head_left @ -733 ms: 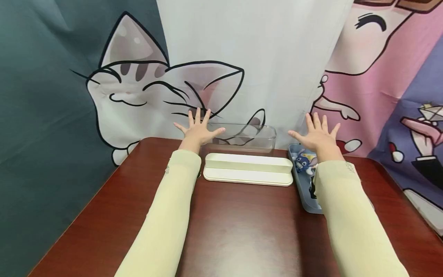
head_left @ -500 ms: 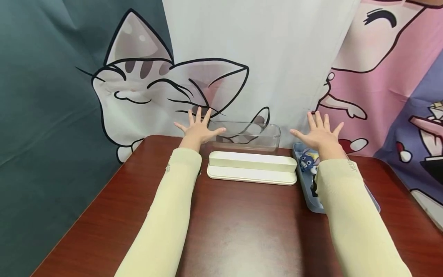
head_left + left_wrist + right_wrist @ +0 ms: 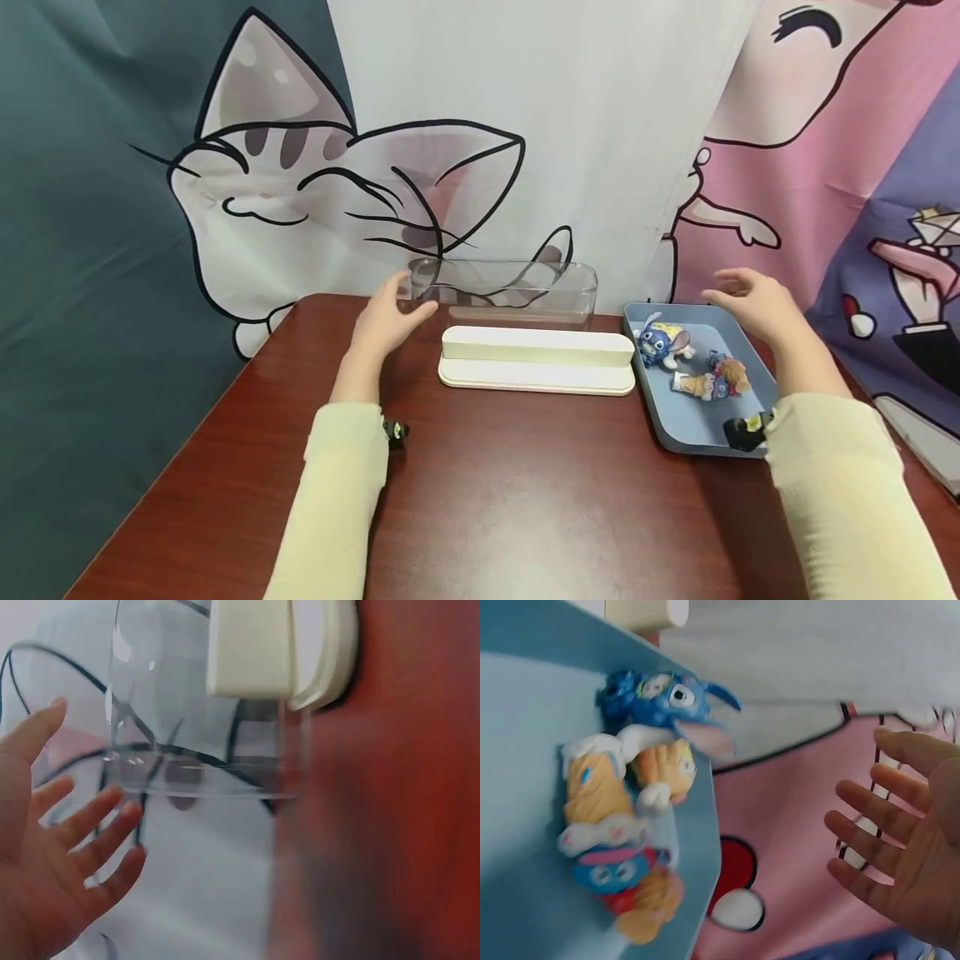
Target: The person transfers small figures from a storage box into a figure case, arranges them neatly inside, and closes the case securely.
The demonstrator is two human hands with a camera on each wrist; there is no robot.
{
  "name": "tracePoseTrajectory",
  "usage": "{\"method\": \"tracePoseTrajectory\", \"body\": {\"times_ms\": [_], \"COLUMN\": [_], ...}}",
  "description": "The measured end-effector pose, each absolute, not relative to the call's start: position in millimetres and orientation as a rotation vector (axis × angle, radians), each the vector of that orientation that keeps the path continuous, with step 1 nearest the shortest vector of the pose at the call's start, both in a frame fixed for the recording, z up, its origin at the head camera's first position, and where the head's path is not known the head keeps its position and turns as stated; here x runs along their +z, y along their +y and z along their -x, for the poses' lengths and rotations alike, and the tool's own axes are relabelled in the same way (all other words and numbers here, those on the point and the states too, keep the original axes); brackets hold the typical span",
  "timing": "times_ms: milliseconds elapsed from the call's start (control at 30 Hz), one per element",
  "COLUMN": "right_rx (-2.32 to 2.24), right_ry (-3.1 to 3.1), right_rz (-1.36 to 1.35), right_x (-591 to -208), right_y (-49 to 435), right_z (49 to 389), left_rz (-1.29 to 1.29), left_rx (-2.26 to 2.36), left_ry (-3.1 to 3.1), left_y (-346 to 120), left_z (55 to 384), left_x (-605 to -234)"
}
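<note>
My left hand (image 3: 381,323), its fingers relaxed and holding nothing, is near the left end of a clear plastic box (image 3: 517,292). In front of that box lies a cream stepped stand (image 3: 536,367). The left wrist view has the hand (image 3: 71,855) beside the clear wall. On the right, my right hand (image 3: 759,307) hovers over the far right side of a blue tray (image 3: 678,433), its fingers loosely bent around nothing. Inside the tray are a blue long-eared figurine (image 3: 654,346) and a brown-and-blue figurine (image 3: 716,379). The right wrist view shows them closer, beside the relaxed hand (image 3: 900,840).
A dark red wooden table (image 3: 510,500) carries everything. Behind its far edge hangs a curtain (image 3: 600,150) printed with cartoon animals. A small black device (image 3: 746,432) is strapped at the right wrist, over the tray.
Both hands have come down from a raised pose with widely spread fingers. The left has shifted left and nearer; the right has moved right, uncovering the tray's figurines.
</note>
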State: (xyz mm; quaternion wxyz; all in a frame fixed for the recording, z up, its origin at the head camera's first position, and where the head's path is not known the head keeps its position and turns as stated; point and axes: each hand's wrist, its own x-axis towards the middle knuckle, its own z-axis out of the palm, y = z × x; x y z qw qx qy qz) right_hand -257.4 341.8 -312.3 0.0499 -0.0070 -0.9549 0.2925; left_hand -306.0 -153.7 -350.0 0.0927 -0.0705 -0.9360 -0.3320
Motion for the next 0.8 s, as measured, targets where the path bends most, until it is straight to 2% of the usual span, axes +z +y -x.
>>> {"method": "tracePoseTrajectory", "body": {"times_ms": [133,267,467,800], "right_rx": [0.966,1.062,1.153,0.995], "right_ry": [-2.874,-2.915,-2.874,-2.931], "right_rz": [0.060,0.084,0.165,0.114], "right_x": [-331.3,-350.1,-367.9,-379.0], "right_y": [356.3,362.0,364.4,374.1], "right_z": [243.4,236.5,234.6,235.0], "left_rz": [0.197,0.223,0.277,0.418], "left_rx": [-1.402,-1.634,-1.759,-1.682], "left_ry": [-2.778,-2.761,-2.752,-2.809], "left_y": [-158.3,-153.7,-146.8,-140.6], "left_z": [295.7,288.4,281.3,275.5], "left_x": [-380.7,-405.7,-424.2,-434.0]}}
